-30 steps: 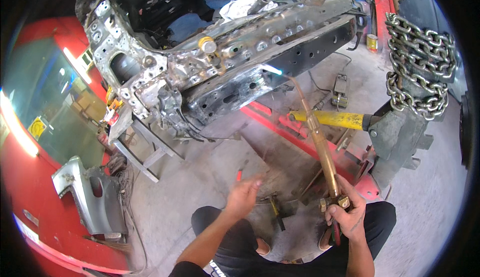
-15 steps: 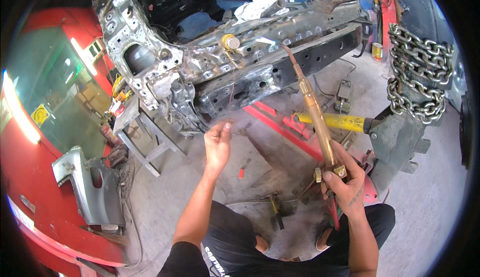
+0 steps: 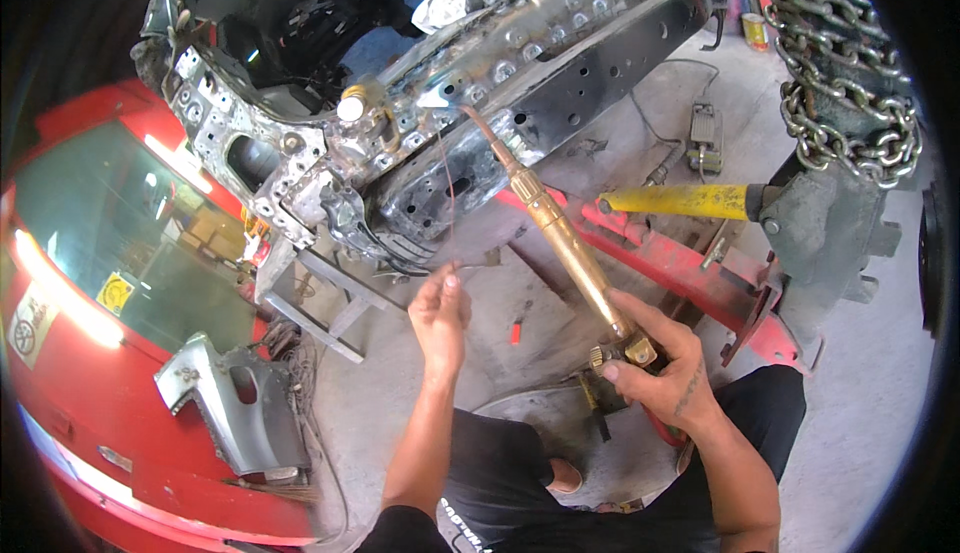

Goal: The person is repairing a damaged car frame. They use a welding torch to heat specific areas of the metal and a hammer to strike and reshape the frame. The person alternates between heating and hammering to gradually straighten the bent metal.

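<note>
In my right hand is a brass gas welding torch, gripped at its valve end. Its bent copper tip slants up and left, and a bright flame burns against the bare metal car sill. My left hand is pinched closed on a thin copper-coloured filler rod. The rod runs upward, its far end near the flame. Left of the flame a cylindrical part with a bright end sits at the sill. A dark perforated beam lies along its near side.
Right of me stand a red frame-pulling rig, a yellow ram and a post wrapped in heavy chain. A grey metal stand is at left, near a silver fender panel and a red vehicle. A hammer lies on the floor.
The torch has swung left, its flame shifting leftward along the sill. My left hand has stayed low with the rod, moving slightly. The whole view has also shifted and turned.
</note>
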A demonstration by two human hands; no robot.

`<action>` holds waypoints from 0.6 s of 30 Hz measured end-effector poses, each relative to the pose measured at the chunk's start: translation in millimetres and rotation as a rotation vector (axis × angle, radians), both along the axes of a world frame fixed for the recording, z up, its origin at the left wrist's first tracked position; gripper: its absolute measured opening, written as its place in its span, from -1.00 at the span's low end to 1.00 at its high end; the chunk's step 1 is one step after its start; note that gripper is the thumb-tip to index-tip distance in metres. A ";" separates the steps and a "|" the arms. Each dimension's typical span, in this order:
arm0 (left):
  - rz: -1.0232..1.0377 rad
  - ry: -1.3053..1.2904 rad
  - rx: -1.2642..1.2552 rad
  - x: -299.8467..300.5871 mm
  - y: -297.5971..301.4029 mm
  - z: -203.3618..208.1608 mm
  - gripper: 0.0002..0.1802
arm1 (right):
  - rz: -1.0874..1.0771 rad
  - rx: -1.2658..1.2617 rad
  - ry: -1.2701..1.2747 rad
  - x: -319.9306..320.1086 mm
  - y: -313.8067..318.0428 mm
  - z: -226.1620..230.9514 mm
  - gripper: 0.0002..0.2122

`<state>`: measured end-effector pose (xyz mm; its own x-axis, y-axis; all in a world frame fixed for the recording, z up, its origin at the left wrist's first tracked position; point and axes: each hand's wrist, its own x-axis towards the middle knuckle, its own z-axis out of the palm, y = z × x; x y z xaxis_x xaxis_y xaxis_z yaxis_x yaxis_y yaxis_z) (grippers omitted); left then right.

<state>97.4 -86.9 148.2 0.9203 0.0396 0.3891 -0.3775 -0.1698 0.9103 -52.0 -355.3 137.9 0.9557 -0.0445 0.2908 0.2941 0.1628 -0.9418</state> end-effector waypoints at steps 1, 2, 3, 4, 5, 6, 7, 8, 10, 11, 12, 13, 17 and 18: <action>0.012 -0.013 0.051 -8.6 0.3 -3.4 -0.66 | -0.014 -0.020 -0.063 2.8 -0.6 -1.8 -0.36; 0.005 -0.017 0.057 -11.2 4.9 -12.4 -0.64 | -0.032 -0.043 -0.123 5.3 -1.4 -4.4 -0.36; 0.015 -0.017 0.083 -13.9 8.4 -18.0 -0.64 | -0.050 -0.064 -0.183 7.4 -1.6 -7.2 -0.36; 0.025 -0.017 0.101 -16.7 9.2 -20.8 -0.64 | -0.032 -0.043 -0.145 8.6 -2.9 -8.0 -0.37; 0.035 -0.017 0.119 -18.3 11.0 -22.2 -0.64 | -0.015 -0.021 -0.108 9.0 -4.1 -8.8 -0.37; 0.033 -0.027 0.135 -17.9 14.6 -23.4 -0.65 | -0.003 0.006 -0.065 10.1 -3.1 -9.5 -0.37; 0.047 -0.044 0.159 -15.9 17.3 -23.6 -0.65 | 0.005 0.029 -0.023 10.5 -3.8 -8.7 -0.38; 0.062 -0.061 0.184 -13.4 20.7 -23.5 -0.65 | 0.007 0.058 0.023 12.8 -2.6 -8.8 -0.38; 0.077 -0.095 0.207 -12.6 20.8 -17.0 -0.66 | -0.004 0.095 0.061 19.8 2.3 -6.4 -0.40; 0.078 -0.112 0.206 -13.4 16.0 -8.9 -0.66 | -0.016 0.099 0.052 24.3 5.3 -3.4 -0.41; 0.079 -0.128 0.205 -13.9 12.0 -2.2 -0.66 | -0.008 0.119 0.053 29.6 8.3 1.3 -0.41; 0.099 -0.142 0.217 -15.7 17.3 2.7 -0.65 | 0.042 0.149 0.063 33.9 14.2 12.9 -0.42; 0.154 -0.169 0.283 -19.3 23.2 21.0 -0.63 | 0.149 0.269 0.019 51.2 33.8 24.9 -0.44; 0.165 -0.145 0.302 -23.1 23.7 26.8 -0.64 | 0.120 0.265 -0.012 55.2 39.6 19.5 -0.44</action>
<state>74.3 -63.2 175.0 0.8459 0.0463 0.5314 -0.4438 -0.4917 0.7492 3.2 -315.7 157.4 0.9555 -0.0068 0.2950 0.2682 0.4370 -0.8585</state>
